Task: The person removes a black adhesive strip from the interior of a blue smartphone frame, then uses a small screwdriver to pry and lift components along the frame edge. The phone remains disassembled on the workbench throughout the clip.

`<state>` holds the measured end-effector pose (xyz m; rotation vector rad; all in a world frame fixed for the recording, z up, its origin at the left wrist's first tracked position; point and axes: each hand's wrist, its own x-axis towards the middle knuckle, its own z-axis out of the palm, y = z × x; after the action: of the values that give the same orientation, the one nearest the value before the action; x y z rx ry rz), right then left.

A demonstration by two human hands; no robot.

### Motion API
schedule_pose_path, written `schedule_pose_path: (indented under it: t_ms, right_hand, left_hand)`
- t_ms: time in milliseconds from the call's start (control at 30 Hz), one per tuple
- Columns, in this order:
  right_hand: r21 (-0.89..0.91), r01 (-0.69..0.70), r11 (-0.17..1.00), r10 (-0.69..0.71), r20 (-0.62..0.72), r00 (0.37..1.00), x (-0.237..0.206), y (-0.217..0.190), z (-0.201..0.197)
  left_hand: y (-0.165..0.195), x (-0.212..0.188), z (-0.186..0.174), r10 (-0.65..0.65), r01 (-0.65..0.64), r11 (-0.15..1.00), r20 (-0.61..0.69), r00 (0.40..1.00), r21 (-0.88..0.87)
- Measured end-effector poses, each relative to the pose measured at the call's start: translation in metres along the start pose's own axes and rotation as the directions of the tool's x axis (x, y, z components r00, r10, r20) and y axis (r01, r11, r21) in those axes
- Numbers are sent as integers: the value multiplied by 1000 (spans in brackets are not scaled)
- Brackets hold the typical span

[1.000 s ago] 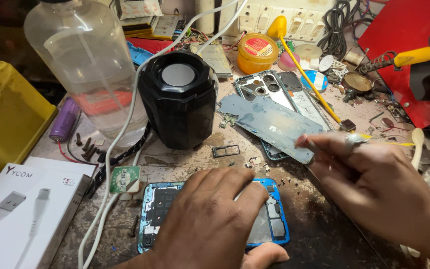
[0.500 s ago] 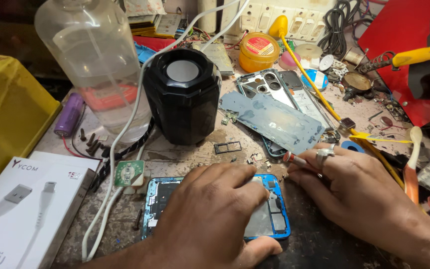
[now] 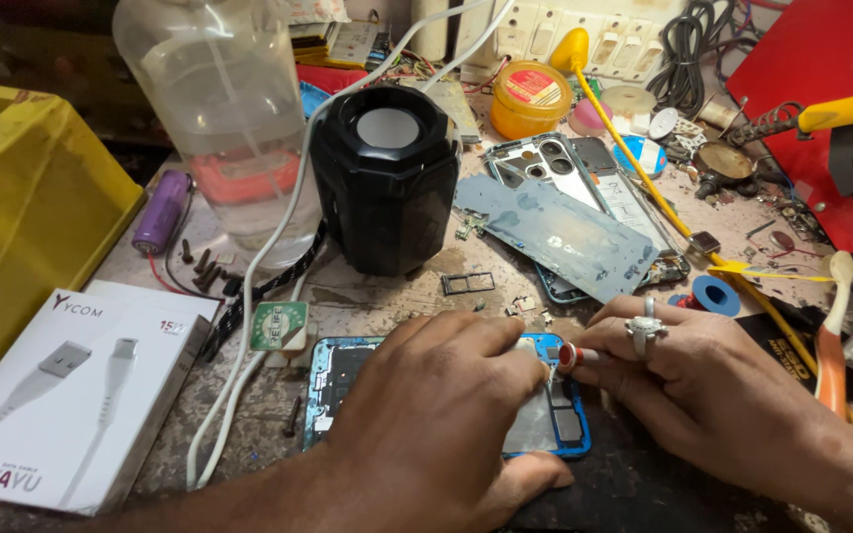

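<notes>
Your left hand (image 3: 436, 415) lies flat, pinning the opened blue phone (image 3: 348, 380); your right hand (image 3: 688, 390) pinches a small red-tipped tool (image 3: 573, 356) over it.

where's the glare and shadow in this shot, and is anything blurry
Head view: bright glare on the clear plastic bottle and the black speaker's glossy top; the left hand shades much of the opened blue phone; the right hand, holding a small red-and-white tool, is sharp; the yellow bin at the left edge looks slightly soft.
</notes>
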<state>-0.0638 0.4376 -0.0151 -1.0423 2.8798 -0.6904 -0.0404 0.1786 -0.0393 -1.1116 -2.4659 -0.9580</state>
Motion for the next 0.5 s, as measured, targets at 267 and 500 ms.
schedule_pose_path:
  t_ms: [267,500]
  right_hand:
    - [-45,93,995,-95,-29,995,-6,8,1]
    - [11,90,996,-90,-11,996,-5,18,1]
  left_hand:
    - [3,-1,-3,-29,30,999,50,998,-18]
    - [2,-1,-2,-8,8,1000,30,1000,-2]
